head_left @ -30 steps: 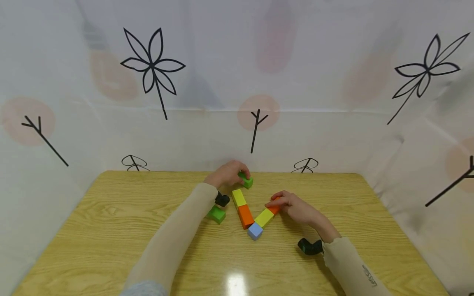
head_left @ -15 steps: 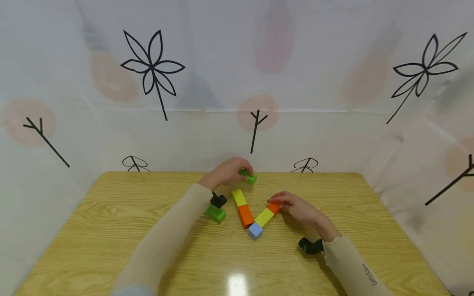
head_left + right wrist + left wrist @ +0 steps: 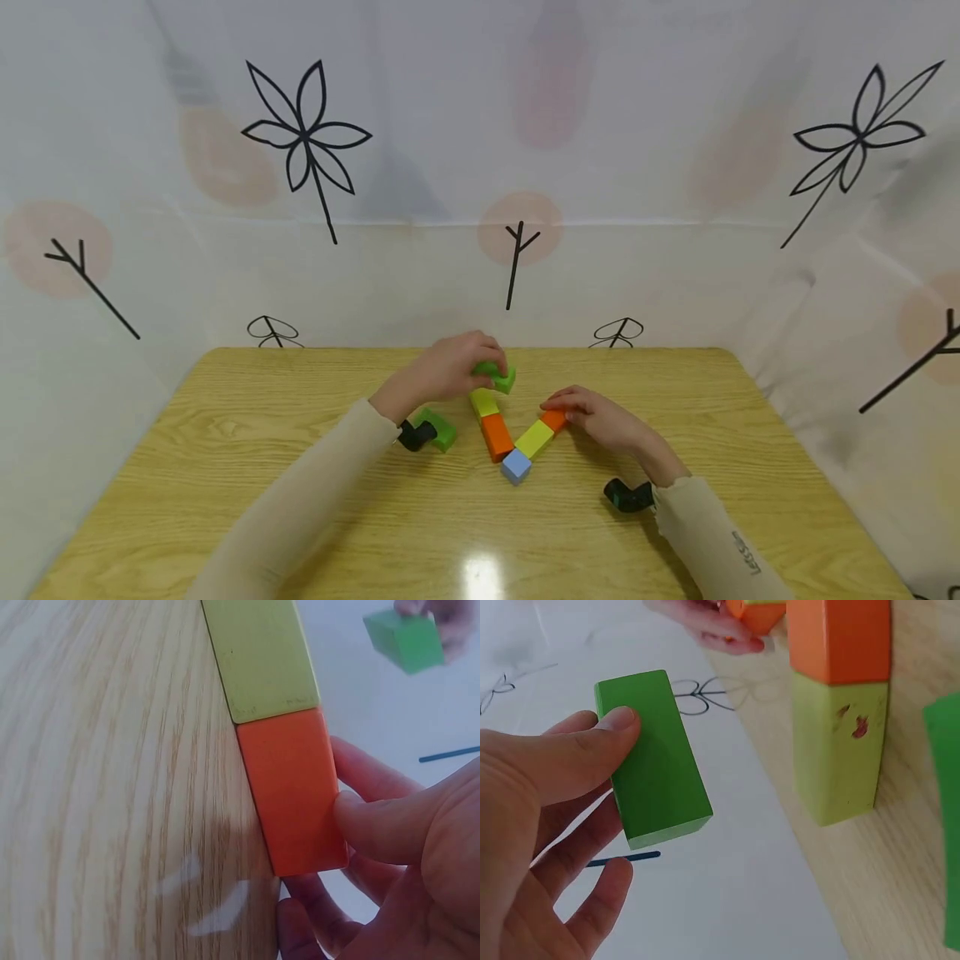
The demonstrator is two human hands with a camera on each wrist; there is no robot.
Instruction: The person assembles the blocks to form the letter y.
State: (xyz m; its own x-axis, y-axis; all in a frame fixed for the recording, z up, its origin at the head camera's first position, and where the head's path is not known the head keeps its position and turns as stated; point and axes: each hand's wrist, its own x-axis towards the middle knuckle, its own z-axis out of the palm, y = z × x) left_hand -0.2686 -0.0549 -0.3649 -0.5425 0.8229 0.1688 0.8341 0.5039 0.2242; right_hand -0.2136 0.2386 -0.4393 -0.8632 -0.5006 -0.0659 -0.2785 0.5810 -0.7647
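Observation:
My left hand [image 3: 450,367] pinches a green block [image 3: 656,757] between thumb and fingers, holding it up near the far end of the left row. That row is a yellow block [image 3: 483,404] and an orange block [image 3: 496,437]. At the near tip of the V shape sits a light blue cube [image 3: 516,467]. The right row runs from it through another yellow block [image 3: 535,439] to a second orange block [image 3: 292,795]. My right hand [image 3: 607,423] grips this orange block at its outer end, thumb on one side, fingers partly hidden beyond.
A second green block [image 3: 443,432] lies left of the V, partly behind the black wrist camera [image 3: 416,435]. The wooden table [image 3: 225,433] ends at a white patterned cloth [image 3: 420,275] at the back. Another black wrist camera [image 3: 628,496] sits by my right sleeve.
My left hand has lifted the green block from the back of the table and brought it nearer, over the left row's far end. My right hand stays at the orange block.

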